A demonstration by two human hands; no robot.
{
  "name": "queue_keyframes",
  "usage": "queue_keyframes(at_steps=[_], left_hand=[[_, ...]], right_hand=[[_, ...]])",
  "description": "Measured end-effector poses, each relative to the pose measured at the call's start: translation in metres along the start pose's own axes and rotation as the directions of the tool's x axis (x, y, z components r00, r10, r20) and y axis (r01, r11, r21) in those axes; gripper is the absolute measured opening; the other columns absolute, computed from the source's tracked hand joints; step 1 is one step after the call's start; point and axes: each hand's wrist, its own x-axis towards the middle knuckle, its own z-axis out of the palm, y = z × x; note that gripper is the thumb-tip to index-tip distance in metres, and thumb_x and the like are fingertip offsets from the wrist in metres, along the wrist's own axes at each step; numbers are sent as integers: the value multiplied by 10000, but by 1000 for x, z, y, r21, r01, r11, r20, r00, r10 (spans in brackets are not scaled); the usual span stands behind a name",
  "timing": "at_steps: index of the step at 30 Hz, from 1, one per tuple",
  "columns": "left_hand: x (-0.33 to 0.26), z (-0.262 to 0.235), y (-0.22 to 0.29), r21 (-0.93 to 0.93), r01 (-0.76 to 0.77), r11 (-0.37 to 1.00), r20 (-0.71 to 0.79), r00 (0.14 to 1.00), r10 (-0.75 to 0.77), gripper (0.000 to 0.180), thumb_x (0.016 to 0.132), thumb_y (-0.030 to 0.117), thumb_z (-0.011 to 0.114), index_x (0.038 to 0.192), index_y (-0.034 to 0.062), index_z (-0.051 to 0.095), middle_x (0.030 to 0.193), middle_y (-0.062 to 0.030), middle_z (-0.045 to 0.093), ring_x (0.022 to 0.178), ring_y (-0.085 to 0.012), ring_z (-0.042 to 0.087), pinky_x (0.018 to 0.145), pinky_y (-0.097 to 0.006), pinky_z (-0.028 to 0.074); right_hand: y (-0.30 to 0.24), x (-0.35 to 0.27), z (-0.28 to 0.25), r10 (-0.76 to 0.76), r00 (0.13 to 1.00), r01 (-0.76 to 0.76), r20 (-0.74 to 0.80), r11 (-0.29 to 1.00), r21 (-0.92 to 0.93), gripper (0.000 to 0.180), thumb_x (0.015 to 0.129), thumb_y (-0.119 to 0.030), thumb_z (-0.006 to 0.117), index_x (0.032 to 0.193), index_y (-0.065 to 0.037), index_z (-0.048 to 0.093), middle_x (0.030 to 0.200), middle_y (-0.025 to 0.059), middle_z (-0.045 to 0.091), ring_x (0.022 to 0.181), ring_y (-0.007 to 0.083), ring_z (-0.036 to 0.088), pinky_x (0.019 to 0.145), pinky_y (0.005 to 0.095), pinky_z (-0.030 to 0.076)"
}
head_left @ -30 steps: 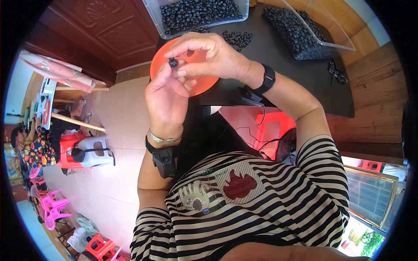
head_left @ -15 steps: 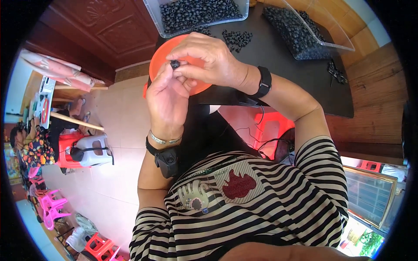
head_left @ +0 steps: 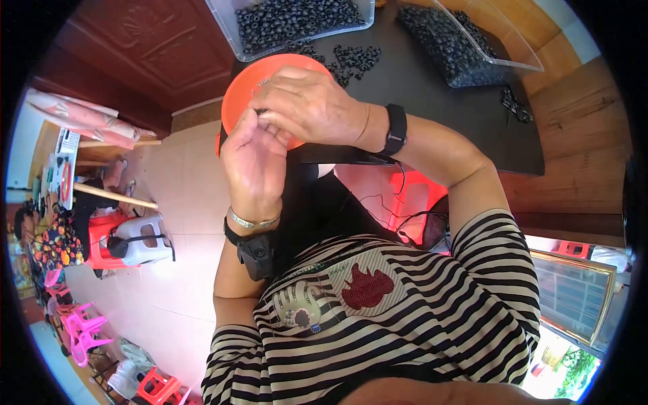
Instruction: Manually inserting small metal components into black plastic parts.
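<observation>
My left hand (head_left: 253, 162) and my right hand (head_left: 310, 108) meet over an orange bowl (head_left: 236, 101) at the near edge of a dark table (head_left: 418, 101). Their fingertips pinch a small black part (head_left: 259, 112), which my right hand's fingers mostly hide. My left wrist wears a bangle and a black strapped device, my right wrist a black band. Beyond the bowl stand two clear bins of black parts (head_left: 290, 20) (head_left: 452, 47). Loose black parts (head_left: 354, 57) lie on the table between the bins.
A small heap of black pieces (head_left: 513, 104) lies near the table's right edge. A red stool (head_left: 412, 196) stands under the table. On the tiled floor to the left are a white container (head_left: 135, 239) and pink plastic chairs (head_left: 77, 327).
Both hands have shifted slightly down toward my body. My right hand's fingers have folded over the small black part, which showed plainly before.
</observation>
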Motion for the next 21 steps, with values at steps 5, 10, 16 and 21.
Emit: queue_keyframes(at_steps=[5, 10, 16, 21], left_hand=[[0, -3, -1, -54, 19, 998, 11, 1000, -19, 296, 942, 207, 416, 1163, 23, 490, 1067, -41, 555, 961, -138, 522, 860, -334, 422], [0, -9, 7, -34, 49, 998, 95, 994, -45, 329, 936, 231, 430, 1157, -1, 502, 1067, -95, 580, 946, -197, 550, 842, -338, 429], [-8, -32, 30, 37, 28, 999, 31, 999, -29, 357, 922, 246, 455, 1133, -34, 522, 1035, -152, 600, 919, -268, 576, 794, -344, 448], [-5, -42, 34, 12, 41, 999, 46, 998, -41, 315, 908, 228, 471, 1079, -26, 540, 1028, -153, 597, 909, -272, 578, 792, -347, 448]], right_hand=[[-1, -2, 1, 7, 1000, -7, 23, 1000, 12, 208, 748, -126, 646, 924, -24, 606, 877, 70, 625, 801, 247, 609, 711, 340, 515], [9, 9, -9, 35, 994, -33, -100, 999, 17, 134, 756, -224, 649, 838, -126, 610, 774, 40, 600, 748, 238, 586, 668, 335, 494], [44, 52, -112, 165, 898, -349, -408, 831, -432, 140, 748, -125, 640, 840, -20, 635, 799, 143, 634, 738, 308, 608, 669, 393, 493], [91, 19, -180, 216, 867, -498, -449, 343, -796, 131, 746, -93, 589, 855, -39, 637, 803, 154, 628, 798, 325, 593, 714, 410, 484]])
